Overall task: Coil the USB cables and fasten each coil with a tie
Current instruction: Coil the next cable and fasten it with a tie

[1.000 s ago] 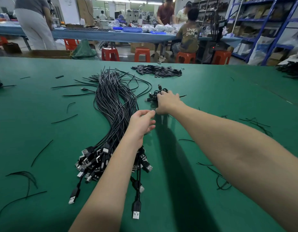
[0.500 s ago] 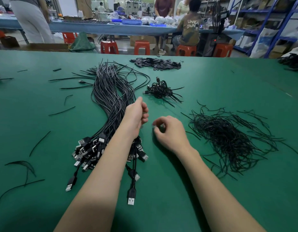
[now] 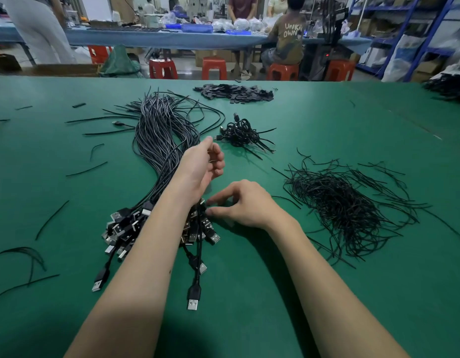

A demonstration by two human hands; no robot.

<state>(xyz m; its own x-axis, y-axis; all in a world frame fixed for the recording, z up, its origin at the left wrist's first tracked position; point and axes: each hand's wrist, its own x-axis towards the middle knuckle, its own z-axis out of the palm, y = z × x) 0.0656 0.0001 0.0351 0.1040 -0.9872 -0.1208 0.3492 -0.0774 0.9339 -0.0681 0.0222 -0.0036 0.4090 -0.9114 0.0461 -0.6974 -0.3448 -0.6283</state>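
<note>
A thick bundle of black USB cables [image 3: 159, 130] lies lengthwise on the green table [image 3: 327, 120], its plugs [image 3: 125, 223] heaped at the near end. My left hand [image 3: 203, 166] hovers above the bundle with its fingers curled; a thin tie seems pinched in them. At the right side of the plug heap, my right hand [image 3: 244, 205] has thumb and forefinger spread a little and touching the plugs. A small pile of coiled, tied cables [image 3: 242, 133] sits beyond my hands. A heap of loose black ties [image 3: 340, 202] lies to the right.
A heap of small flat black pieces [image 3: 234, 93] lies near the far edge. Stray ties [image 3: 52, 219] are scattered over the left of the table. Behind the table are red stools [image 3: 213, 68] and people at a blue bench.
My right hand drew back from the coiled pile, leaving a coil there, and came to the plug heap. My left hand rose slightly above the bundle.
</note>
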